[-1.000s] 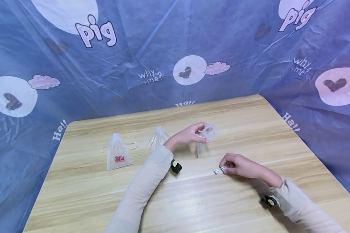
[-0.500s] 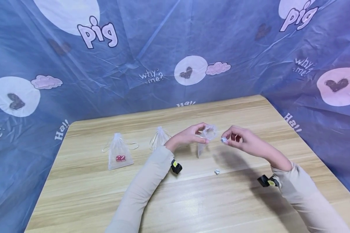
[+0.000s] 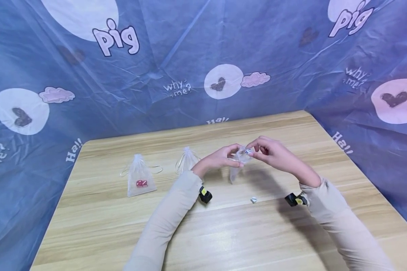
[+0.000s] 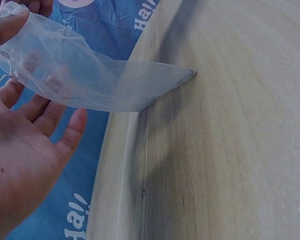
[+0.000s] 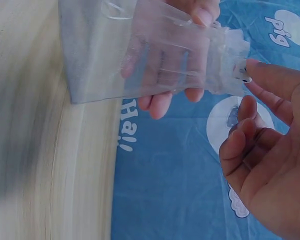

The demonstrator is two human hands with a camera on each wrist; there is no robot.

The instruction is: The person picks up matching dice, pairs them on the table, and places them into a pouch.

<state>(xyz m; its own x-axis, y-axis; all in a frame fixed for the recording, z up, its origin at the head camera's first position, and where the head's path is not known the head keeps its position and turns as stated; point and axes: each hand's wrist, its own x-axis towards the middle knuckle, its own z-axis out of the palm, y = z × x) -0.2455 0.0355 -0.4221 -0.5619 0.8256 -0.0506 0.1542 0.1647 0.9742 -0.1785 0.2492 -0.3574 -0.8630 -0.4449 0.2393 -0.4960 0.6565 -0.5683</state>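
Observation:
A sheer white organza pouch point(image 4: 90, 65) hangs from my left hand point(image 3: 220, 159), which grips it near its mouth with thumb and fingers. In the left wrist view the pouch's bottom edge reaches down to the wooden table. My right hand point(image 3: 274, 153) pinches a white die point(image 3: 248, 151) right at the pouch's mouth. The right wrist view shows the die's lower corner, dark-spotted, at the right fingertips point(image 5: 257, 70) by the opening, with the pouch point(image 5: 160, 55) spread across the left fingers. Another white die point(image 3: 253, 200) lies on the table in front of both hands.
On the left of the table point(image 3: 98, 222) lies a drawn-up organza pouch point(image 3: 135, 173) with red dice point(image 3: 142, 183) in it. A second drawn-up pouch point(image 3: 187, 160) lies behind the left wrist, partly hidden. A blue printed cloth point(image 3: 149, 75) stands behind the table.
My right hand has picked up one of two white dice from the table, lifted it and carried it left to the pouch's mouth. My left hand stays in place with the pouch.

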